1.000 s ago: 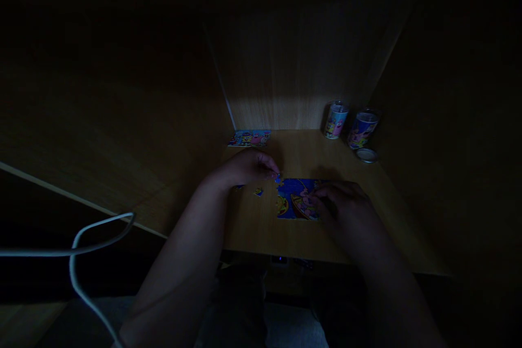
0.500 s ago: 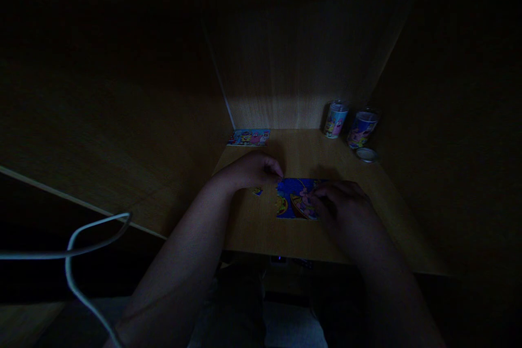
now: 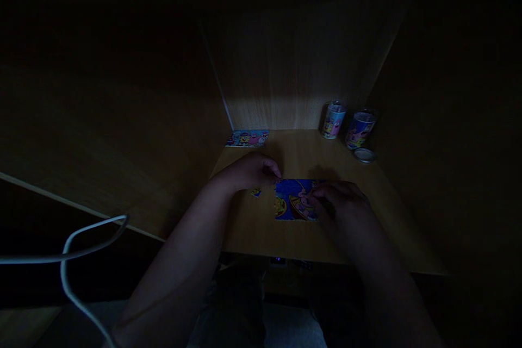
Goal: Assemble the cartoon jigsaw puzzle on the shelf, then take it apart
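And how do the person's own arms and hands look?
The left forearm and right forearm are bare, without visible sleeves. The left hand and right hand wear no gloves; in dim light no watch or ring can be made out. A thin white cable loops beside the left forearm.

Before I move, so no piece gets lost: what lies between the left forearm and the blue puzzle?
In the head view, a loose piece lies there on the table.

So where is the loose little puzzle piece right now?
In the head view, the loose piece lies on the wooden tabletop, left of the blue puzzle and, in the picture, just below the left hand.
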The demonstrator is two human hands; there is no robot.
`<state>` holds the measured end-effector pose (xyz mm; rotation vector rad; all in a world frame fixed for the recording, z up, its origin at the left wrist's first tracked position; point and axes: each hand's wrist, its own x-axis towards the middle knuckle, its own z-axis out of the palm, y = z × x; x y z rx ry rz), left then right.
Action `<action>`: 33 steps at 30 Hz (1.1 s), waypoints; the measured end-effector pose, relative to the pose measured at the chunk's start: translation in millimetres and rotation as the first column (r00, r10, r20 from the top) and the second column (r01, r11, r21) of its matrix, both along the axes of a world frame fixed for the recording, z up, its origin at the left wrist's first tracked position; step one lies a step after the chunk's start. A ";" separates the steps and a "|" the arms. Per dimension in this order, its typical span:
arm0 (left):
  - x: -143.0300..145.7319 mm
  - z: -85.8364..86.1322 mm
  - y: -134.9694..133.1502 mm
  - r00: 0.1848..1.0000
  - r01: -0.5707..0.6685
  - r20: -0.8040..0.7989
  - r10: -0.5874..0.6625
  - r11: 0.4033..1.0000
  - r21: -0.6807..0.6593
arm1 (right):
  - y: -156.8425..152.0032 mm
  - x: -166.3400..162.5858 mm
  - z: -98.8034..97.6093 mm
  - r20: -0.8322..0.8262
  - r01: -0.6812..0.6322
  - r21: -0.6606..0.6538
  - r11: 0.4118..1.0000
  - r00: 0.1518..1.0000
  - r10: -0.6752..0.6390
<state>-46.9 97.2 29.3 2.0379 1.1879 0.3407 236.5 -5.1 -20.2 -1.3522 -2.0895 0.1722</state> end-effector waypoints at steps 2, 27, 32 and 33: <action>0.7 -0.1 -0.5 1.000 -0.005 -0.008 0.005 1.000 0.008 | -0.3 -0.2 0.2 -0.003 -0.003 -0.004 1.000 1.000 0.002; -46.6 12.0 7.0 0.836 -0.517 -0.157 0.525 0.851 0.095 | 0.6 2.3 1.4 0.012 0.099 0.073 0.992 0.995 -0.100; -56.1 21.3 7.7 0.823 -0.519 -0.236 0.517 0.853 0.056 | -1.7 4.2 3.1 0.020 0.171 0.081 0.982 0.985 -0.173; -58.9 25.7 7.2 0.818 -0.520 -0.260 0.513 0.853 0.046 | -2.1 4.4 3.0 0.023 0.176 0.081 0.981 0.984 -0.178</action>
